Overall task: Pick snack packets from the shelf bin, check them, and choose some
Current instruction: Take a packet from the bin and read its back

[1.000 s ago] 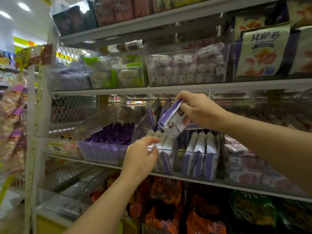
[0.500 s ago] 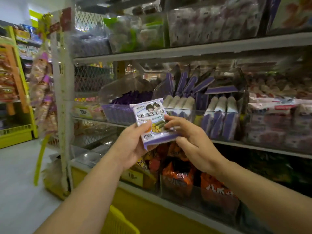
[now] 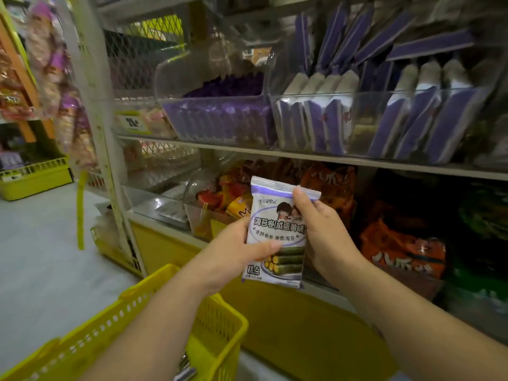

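Head view: left hand [image 3: 236,251] and right hand [image 3: 325,233] grip snack packet [image 3: 277,229]; shelf bin [image 3: 371,93] blurred.

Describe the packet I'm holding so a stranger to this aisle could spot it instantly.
In front of the snack shelf, above the yellow basket, the left hand and right hand hold one packet upright. Unlike the edge-on packets in the clear bin, its white and lilac front faces the camera, showing seaweed rolls.
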Action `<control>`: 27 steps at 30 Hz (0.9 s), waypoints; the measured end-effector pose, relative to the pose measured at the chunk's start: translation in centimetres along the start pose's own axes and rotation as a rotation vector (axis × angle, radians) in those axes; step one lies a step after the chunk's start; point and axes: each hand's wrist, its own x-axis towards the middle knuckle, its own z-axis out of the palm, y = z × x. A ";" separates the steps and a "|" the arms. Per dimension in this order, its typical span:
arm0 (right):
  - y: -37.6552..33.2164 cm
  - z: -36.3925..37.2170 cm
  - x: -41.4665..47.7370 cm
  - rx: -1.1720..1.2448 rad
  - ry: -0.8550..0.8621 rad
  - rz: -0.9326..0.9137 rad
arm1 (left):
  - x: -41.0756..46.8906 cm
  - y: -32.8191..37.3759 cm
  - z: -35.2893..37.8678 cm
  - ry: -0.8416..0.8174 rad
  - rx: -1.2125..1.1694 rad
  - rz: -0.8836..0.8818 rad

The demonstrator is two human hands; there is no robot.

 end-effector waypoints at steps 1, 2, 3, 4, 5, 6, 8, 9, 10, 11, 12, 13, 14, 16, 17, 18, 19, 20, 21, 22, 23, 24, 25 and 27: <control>0.1 0.0 0.0 0.041 0.010 0.031 | 0.0 -0.3 0.2 0.018 0.015 0.000; 0.1 0.1 0.1 0.070 0.012 0.058 | 0.0 -0.6 0.3 0.038 0.030 0.002; 0.1 0.1 0.0 0.096 0.008 0.078 | -0.1 -0.9 0.5 0.056 0.042 0.003; 0.1 0.0 -0.1 0.117 -0.002 0.093 | -0.1 -1.0 0.6 0.072 0.055 0.005; 0.1 -0.1 -0.2 0.130 -0.010 0.105 | -0.2 -1.1 0.8 0.089 0.070 0.010; 0.2 -0.1 -0.4 0.128 -0.013 0.115 | -0.2 -1.1 1.0 0.106 0.078 0.015; 0.4 0.0 -0.8 0.105 -0.011 0.128 | -0.3 -1.1 1.4 0.152 0.045 0.023; 0.4 0.1 -1.0 0.098 -0.012 0.129 | -0.3 -1.1 1.6 0.182 0.011 0.031; 0.5 0.2 -1.2 0.091 -0.015 0.130 | -0.4 -0.9 1.8 0.208 -0.024 0.040; 0.4 0.2 -1.4 0.084 -0.022 0.129 | -0.5 -0.8 2.0 0.229 -0.058 0.045; 0.3 0.3 -1.6 0.078 -0.034 0.126 | -0.6 -0.6 2.2 0.248 -0.095 0.043; 0.2 0.2 -1.7 0.078 -0.048 0.120 | -0.7 -0.5 2.3 0.268 -0.128 0.042; 0.1 0.2 -1.8 0.083 -0.059 0.112 | -0.7 -0.3 2.3 0.285 -0.156 0.043; -0.1 0.1 -1.9 0.106 -0.084 0.100 | -0.9 0.0 2.4 0.305 -0.204 0.045; -0.2 0.0 -2.0 0.119 -0.104 0.100 | -0.9 0.1 2.5 0.305 -0.232 0.044; -0.3 -0.1 -2.0 0.133 -0.131 0.103 | -1.0 0.3 2.5 0.306 -0.263 0.044; -0.4 -0.1 -2.0 0.150 -0.162 0.111 | -1.1 0.5 2.4 0.311 -0.292 0.044; -0.5 -0.2 -2.0 0.168 -0.190 0.124 | -1.1 0.7 2.3 0.325 -0.316 0.040; -0.5 -0.3 -2.0 0.184 -0.210 0.140 | -1.2 0.8 2.1 0.342 -0.332 0.033; -0.6 -0.4 -1.9 0.197 -0.222 0.158 | -1.2 0.9 2.0 0.353 -0.337 0.024; -0.6 -0.5 -1.8 0.206 -0.227 0.177 | -1.2 0.9 1.9 0.358 -0.331 0.018; -0.6 -0.7 -1.7 0.215 -0.233 0.199 | -1.3 1.0 1.9 0.360 -0.319 0.014; -0.6 -0.9 -1.5 0.228 -0.247 0.223 | -1.3 1.0 1.9 0.364 -0.308 0.011; -0.7 -1.3 -1.3 0.209 -0.316 0.259 | -1.4 1.1 1.7 0.389 -0.319 0.016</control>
